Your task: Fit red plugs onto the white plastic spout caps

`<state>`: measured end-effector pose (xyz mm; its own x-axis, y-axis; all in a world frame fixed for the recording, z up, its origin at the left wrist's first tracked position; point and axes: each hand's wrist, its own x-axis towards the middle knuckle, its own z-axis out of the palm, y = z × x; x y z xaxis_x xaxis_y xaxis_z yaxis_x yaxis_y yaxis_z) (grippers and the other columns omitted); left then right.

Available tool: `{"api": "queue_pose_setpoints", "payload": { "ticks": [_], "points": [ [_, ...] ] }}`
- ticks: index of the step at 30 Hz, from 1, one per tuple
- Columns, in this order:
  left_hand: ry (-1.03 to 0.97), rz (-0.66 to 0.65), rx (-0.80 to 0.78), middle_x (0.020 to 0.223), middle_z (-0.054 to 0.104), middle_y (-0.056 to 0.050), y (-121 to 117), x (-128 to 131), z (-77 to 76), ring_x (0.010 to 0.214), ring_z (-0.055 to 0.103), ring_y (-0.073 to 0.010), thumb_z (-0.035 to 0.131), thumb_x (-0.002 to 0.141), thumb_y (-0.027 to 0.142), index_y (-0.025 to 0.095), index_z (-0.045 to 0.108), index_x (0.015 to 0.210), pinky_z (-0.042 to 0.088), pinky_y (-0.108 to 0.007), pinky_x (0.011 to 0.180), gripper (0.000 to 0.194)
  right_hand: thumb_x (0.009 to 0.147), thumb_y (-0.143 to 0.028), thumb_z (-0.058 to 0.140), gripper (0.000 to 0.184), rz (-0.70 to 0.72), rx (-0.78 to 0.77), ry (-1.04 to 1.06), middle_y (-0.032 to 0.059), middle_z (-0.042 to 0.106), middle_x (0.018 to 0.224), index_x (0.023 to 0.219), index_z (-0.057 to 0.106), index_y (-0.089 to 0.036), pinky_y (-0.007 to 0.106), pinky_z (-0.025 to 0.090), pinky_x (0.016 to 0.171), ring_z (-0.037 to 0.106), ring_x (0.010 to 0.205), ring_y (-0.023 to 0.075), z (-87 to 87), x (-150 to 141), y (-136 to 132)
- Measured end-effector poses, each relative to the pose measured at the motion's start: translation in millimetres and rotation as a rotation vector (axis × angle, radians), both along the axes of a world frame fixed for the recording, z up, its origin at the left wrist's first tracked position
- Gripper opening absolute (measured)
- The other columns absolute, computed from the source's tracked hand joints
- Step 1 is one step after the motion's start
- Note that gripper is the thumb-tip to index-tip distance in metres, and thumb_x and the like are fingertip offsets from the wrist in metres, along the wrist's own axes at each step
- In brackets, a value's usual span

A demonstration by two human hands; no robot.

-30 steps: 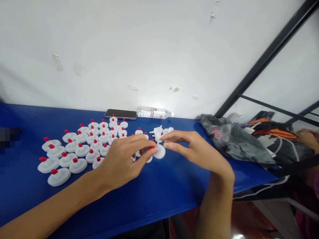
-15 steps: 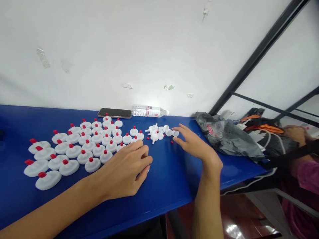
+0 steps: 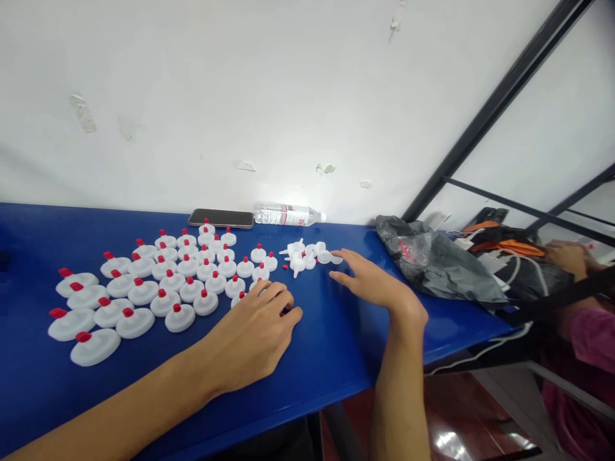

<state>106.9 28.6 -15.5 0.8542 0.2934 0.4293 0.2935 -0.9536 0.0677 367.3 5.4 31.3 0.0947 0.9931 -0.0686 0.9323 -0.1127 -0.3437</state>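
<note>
Several white caps with red tips [image 3: 158, 282] stand in rows on the left half of the blue table [image 3: 327, 358]. My left hand [image 3: 254, 333] rests at the right end of the rows, fingers curled down over a cap; only a bit of red shows under the fingertips. A small heap of loose white parts [image 3: 307, 253] lies farther back, with a few tiny red tips [image 3: 284, 266] beside it. My right hand [image 3: 369, 282] lies just right of that heap with its fingers stretched toward it, holding nothing.
A dark phone [image 3: 221, 218] and a lying water bottle [image 3: 287, 214] sit against the white wall. A grey plastic bag [image 3: 432, 262] covers the table's right end. Beyond it are a black metal frame [image 3: 480, 121], bags, and another person's hand [image 3: 571, 256].
One second ago both hands held a white cap together. They parted: my left hand carried it to the end of the rows, and my right hand went to the loose parts.
</note>
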Motion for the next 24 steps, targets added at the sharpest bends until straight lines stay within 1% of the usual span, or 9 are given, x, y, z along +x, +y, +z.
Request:
{"api": "queue_pose_setpoints", "payload": {
  "ticks": [7, 9, 12, 14, 17, 18, 19, 21, 24],
  "points": [
    [0.013, 0.037, -0.01, 0.103, 0.066, -0.009, 4.8, -1.4, 1.8, 0.103, 0.059, -0.0253, 0.049, 0.097, 0.011, 0.015, 0.071, 0.108, 0.048, -0.045, 0.092, 0.025, 0.1, -0.03, 0.055, 0.053, -0.01, -0.003, 0.0, 0.0152, 0.048, 0.156, 0.149, 0.049, -0.012, 0.038, 0.03, 0.124, 0.04, 0.148, 0.026, 2.4, -2.1, -0.5],
    [0.014, 0.055, -0.014, 0.104, 0.066, -0.009, 6.7, -2.3, 2.6, 0.103, 0.059, -0.0251, 0.048, 0.097, 0.011, 0.015, 0.071, 0.108, 0.048, -0.044, 0.093, 0.025, 0.101, -0.031, 0.054, 0.05, -0.015, 0.009, 0.003, 0.0156, 0.051, 0.152, 0.147, 0.052, -0.013, 0.039, 0.032, 0.122, 0.046, 0.143, 0.0258, 2.4, -0.8, -1.1],
    [0.002, 0.077, -0.011, 0.105, 0.067, -0.009, 8.0, -3.1, 4.2, 0.104, 0.06, -0.0256, 0.046, 0.098, 0.012, 0.014, 0.071, 0.104, 0.048, -0.045, 0.095, 0.026, 0.1, -0.035, 0.054, 0.047, -0.032, 0.028, 0.025, 0.0149, 0.053, 0.148, 0.144, 0.053, -0.018, 0.041, 0.038, 0.118, 0.055, 0.134, 0.026, 0.9, 2.0, -1.2],
    [-0.015, 0.076, -0.002, 0.106, 0.068, -0.01, 7.4, -3.2, 4.8, 0.107, 0.06, -0.0263, 0.044, 0.099, 0.012, 0.014, 0.071, 0.103, 0.047, -0.046, 0.097, 0.027, 0.1, -0.033, 0.054, 0.05, -0.029, 0.047, 0.02, 0.0148, 0.047, 0.154, 0.148, 0.05, -0.018, 0.04, 0.036, 0.12, 0.05, 0.14, 0.0259, -0.4, 2.8, -0.7],
    [-0.059, 0.054, 0.027, 0.114, 0.07, -0.01, 4.5, -1.9, 4.0, 0.12, 0.057, -0.0292, 0.045, 0.102, 0.018, 0.016, 0.071, 0.109, 0.043, -0.049, 0.104, 0.028, 0.101, -0.03, 0.052, 0.057, -0.007, 0.037, -0.017, 0.0142, 0.035, 0.164, 0.154, 0.041, -0.012, 0.038, 0.021, 0.127, 0.026, 0.155, 0.0236, -1.1, 1.7, 0.3],
    [-0.068, 0.041, 0.042, 0.117, 0.07, -0.01, 3.1, -1.2, 3.1, 0.124, 0.056, -0.0298, 0.046, 0.102, 0.02, 0.017, 0.071, 0.111, 0.041, -0.049, 0.106, 0.028, 0.101, -0.029, 0.052, 0.059, -0.006, 0.018, -0.023, 0.0143, 0.032, 0.166, 0.155, 0.039, -0.011, 0.038, 0.018, 0.128, 0.022, 0.156, 0.0232, -1.0, 1.1, 0.6],
    [-0.068, 0.024, 0.059, 0.118, 0.07, -0.009, 1.7, -0.4, 2.1, 0.126, 0.055, -0.03, 0.047, 0.101, 0.021, 0.017, 0.071, 0.112, 0.04, -0.049, 0.108, 0.027, 0.101, -0.029, 0.052, 0.059, -0.009, 0.0, -0.022, 0.0144, 0.032, 0.166, 0.156, 0.039, -0.011, 0.038, 0.017, 0.128, 0.021, 0.156, 0.0233, -0.9, 0.6, 0.8],
    [-0.045, -0.015, 0.105, 0.118, 0.071, -0.009, -0.7, 1.1, -0.2, 0.127, 0.056, -0.0294, 0.05, 0.1, 0.02, 0.017, 0.071, 0.113, 0.039, -0.049, 0.109, 0.025, 0.1, -0.028, 0.052, 0.057, -0.011, -0.018, -0.017, 0.0145, 0.036, 0.164, 0.154, 0.042, -0.011, 0.038, 0.02, 0.128, 0.027, 0.154, 0.0238, -0.7, 0.2, 1.2],
    [0.022, -0.032, 0.15, 0.111, 0.072, -0.009, -1.4, 2.3, -2.4, 0.119, 0.06, -0.0283, 0.052, 0.097, 0.016, 0.016, 0.07, 0.113, 0.039, -0.048, 0.108, 0.024, 0.101, -0.026, 0.049, 0.048, -0.009, -0.005, -0.01, 0.0143, 0.047, 0.154, 0.148, 0.05, -0.014, 0.034, 0.027, 0.123, 0.041, 0.146, 0.0222, -0.8, 1.4, 1.0]
  ]
}}
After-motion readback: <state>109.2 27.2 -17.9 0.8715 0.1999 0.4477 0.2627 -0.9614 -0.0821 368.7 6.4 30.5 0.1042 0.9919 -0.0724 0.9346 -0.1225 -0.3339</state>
